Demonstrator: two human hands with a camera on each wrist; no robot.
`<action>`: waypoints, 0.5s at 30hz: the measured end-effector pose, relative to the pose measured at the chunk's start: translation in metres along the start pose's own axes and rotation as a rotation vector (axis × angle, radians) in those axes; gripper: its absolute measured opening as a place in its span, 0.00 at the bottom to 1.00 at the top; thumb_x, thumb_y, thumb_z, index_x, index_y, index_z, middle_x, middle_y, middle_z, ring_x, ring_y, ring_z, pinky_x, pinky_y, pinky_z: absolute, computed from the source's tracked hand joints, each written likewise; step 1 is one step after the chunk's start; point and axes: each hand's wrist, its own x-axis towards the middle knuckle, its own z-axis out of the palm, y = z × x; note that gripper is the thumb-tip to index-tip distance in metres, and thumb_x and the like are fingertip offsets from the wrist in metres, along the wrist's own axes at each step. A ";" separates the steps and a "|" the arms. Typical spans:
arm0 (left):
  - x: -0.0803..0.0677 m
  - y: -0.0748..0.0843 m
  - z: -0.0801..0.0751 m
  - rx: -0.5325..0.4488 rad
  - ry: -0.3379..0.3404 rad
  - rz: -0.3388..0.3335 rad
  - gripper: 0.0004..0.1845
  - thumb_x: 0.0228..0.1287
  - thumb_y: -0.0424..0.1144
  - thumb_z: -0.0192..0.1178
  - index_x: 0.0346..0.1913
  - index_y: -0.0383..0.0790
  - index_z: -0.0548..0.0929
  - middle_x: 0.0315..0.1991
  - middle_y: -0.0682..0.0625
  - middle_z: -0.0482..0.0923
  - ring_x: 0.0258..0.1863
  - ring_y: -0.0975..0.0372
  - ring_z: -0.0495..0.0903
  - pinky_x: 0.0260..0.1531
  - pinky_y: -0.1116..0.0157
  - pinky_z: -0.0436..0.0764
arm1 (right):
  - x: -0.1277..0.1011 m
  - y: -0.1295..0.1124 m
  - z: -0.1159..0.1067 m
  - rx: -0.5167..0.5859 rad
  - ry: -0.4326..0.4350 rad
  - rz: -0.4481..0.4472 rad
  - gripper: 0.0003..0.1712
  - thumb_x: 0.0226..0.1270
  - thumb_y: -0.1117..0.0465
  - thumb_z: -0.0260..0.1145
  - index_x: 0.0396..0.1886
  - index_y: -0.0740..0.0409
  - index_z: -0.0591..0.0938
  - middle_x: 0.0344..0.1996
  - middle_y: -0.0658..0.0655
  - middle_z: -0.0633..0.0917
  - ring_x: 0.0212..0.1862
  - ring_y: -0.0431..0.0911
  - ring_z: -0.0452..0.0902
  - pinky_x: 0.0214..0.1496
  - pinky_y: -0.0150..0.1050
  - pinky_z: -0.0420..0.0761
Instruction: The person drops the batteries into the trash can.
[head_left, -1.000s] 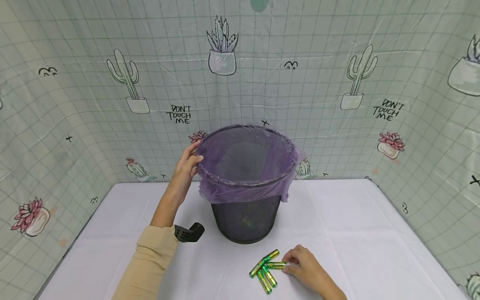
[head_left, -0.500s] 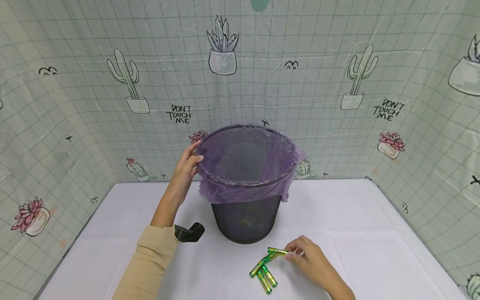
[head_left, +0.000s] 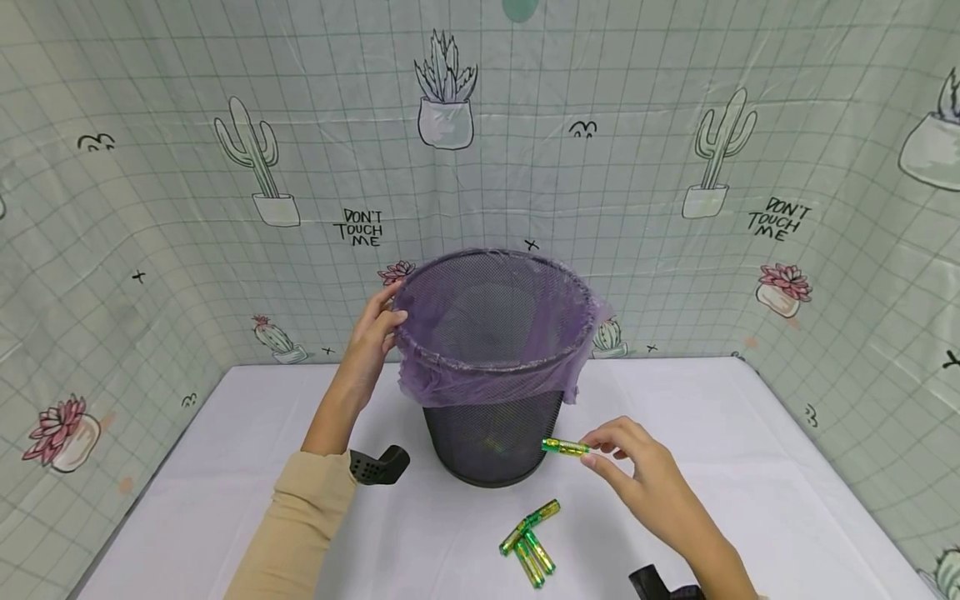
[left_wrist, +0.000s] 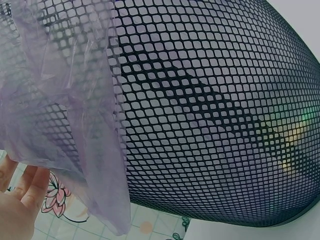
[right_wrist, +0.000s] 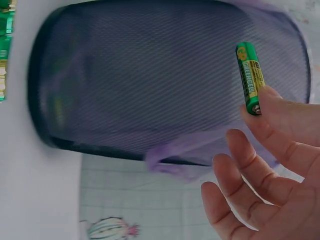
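Battery lifted off the table toward the bin

Head view: a battery (head_left: 564, 447), raised from the pile (head_left: 529, 540), is pinched by the right hand (head_left: 633, 467) at its 9 o'clock, before the bin (head_left: 491, 433); the rim is gripped by the left hand (head_left: 372, 337).
Left wrist: only fingertips (left_wrist: 22, 187) beside the liner (left_wrist: 60, 125) are shown.
Right wrist: the battery (right_wrist: 250, 77) is pinched at the fingertips (right_wrist: 272, 107).

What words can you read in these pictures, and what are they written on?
"DON'T TOUCH ME": on the cactus-print backdrop, left of the mesh bin.
"DON'T TOUCH ME": on the same backdrop again, at the right.
"GREENCELL", as best it reads: on the green battery that the right hand pinches.
Batteries on the table: print too small.
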 end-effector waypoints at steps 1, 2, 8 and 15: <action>0.000 0.000 0.000 0.003 0.000 0.000 0.30 0.64 0.39 0.44 0.71 0.48 0.57 0.60 0.44 0.60 0.61 0.54 0.62 0.62 0.55 0.59 | 0.003 -0.003 -0.004 0.000 0.013 -0.010 0.08 0.58 0.64 0.66 0.37 0.48 0.81 0.35 0.40 0.78 0.37 0.35 0.71 0.38 0.33 0.75; 0.000 0.000 0.000 0.005 0.000 0.000 0.30 0.64 0.39 0.44 0.71 0.48 0.57 0.60 0.44 0.60 0.61 0.54 0.62 0.63 0.55 0.59 | 0.005 -0.006 -0.008 0.000 0.025 -0.019 0.08 0.58 0.64 0.66 0.37 0.48 0.81 0.36 0.40 0.78 0.38 0.35 0.71 0.38 0.32 0.75; 0.000 0.000 0.001 0.005 -0.001 -0.003 0.30 0.64 0.39 0.44 0.71 0.48 0.57 0.60 0.44 0.60 0.61 0.56 0.61 0.63 0.55 0.58 | 0.019 -0.021 -0.027 0.034 0.099 -0.103 0.11 0.57 0.68 0.66 0.38 0.50 0.81 0.37 0.43 0.79 0.39 0.35 0.72 0.43 0.25 0.70; 0.000 0.000 0.001 0.005 -0.001 -0.006 0.30 0.64 0.39 0.44 0.71 0.48 0.57 0.62 0.43 0.58 0.62 0.55 0.60 0.64 0.54 0.57 | 0.037 -0.039 -0.041 0.059 0.152 -0.151 0.12 0.57 0.70 0.65 0.39 0.52 0.81 0.38 0.44 0.79 0.40 0.35 0.71 0.45 0.24 0.69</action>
